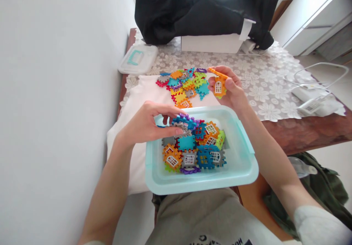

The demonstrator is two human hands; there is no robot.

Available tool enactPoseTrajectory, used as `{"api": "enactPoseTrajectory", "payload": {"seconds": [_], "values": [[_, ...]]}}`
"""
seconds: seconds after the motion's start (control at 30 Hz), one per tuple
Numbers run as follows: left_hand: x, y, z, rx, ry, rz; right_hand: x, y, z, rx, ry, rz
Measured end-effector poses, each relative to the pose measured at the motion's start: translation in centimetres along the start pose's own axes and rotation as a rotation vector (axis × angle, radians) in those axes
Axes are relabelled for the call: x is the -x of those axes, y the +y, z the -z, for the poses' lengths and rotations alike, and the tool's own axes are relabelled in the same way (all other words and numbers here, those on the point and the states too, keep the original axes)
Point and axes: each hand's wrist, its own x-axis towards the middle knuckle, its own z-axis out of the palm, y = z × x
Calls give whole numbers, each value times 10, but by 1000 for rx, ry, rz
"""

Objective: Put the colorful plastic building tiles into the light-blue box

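- Left hand (144, 124) over pale-blue tub (239, 166): thumb and fingers pinch blue-purple pieces (187, 121).
- Right hand (232, 87) just past tub's far rim, clamped on orange pieces (219, 86).
- Window pieces (189, 159) heaped inside tub; multicoloured pile (180, 97) beyond, on white cloth (140, 94).

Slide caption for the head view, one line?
Left-hand grip on interlocking tiles at a teal tub; right-hand grip on an orange window tile beyond it.

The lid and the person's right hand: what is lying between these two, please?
In the head view, a pile of coloured toothed pieces, on a pale cloth, lies between the lid and the right hand.
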Motion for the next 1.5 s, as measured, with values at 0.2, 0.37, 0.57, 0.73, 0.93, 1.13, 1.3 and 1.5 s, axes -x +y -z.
{"api": "enactPoseTrajectory", "payload": {"seconds": [0.2, 0.37, 0.57, 0.73, 0.93, 1.13, 1.3, 1.5], "values": [[2, -9, 0, -35, -35, -199, 13, -59, 16, -310, -340, 124], [-15, -46, -8, 206, 402, -192, 15, -108, 1, -49, -755, 178], [-44, -99, -9, 26, 560, -145, 27, -118, -38, 67, -856, 178], [-58, -141, -6, -496, 280, -156, 22, -106, -29, 11, -654, 183], [-67, -170, -4, -695, 18, 7, -3, -21, 6, 317, 11, 67], [-61, -152, -6, -661, 123, -71, 2, 68, 1, 735, -114, -129], [-68, -141, -9, -608, 261, -49, 11, 86, -20, 827, -132, -41], [-76, -142, -5, -553, 269, -45, 8, 82, -15, 831, -51, -2]]}}
